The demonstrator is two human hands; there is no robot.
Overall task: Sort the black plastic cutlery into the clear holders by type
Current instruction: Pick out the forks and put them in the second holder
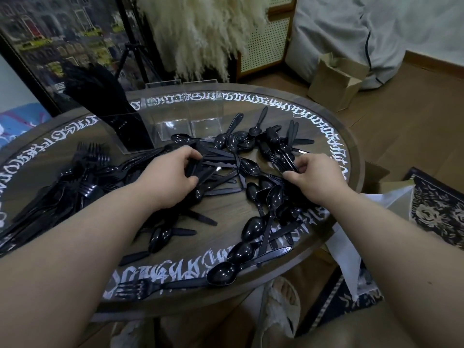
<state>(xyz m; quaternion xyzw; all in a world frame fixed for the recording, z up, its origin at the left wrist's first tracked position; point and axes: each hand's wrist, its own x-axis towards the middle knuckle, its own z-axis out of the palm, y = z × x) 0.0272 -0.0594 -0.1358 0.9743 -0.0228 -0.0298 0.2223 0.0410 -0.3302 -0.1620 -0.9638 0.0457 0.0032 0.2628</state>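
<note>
Left hand [173,172] grips a bundle of knives [200,169]; right hand [315,172] pinches fork handles [286,163]. Spoons [266,197] scattered between and below hands. Clear holders [185,116] beyond the left hand.

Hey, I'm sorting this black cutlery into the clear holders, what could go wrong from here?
1. The spoon and fork at the table's near edge could get knocked off by your forearms.
2. Your left hand grips several knives while your right hand pinches more pieces; the heap is tangled, so lifting may drag spoons along.
3. The two empty clear holders look light and could tip if bumped.
</note>
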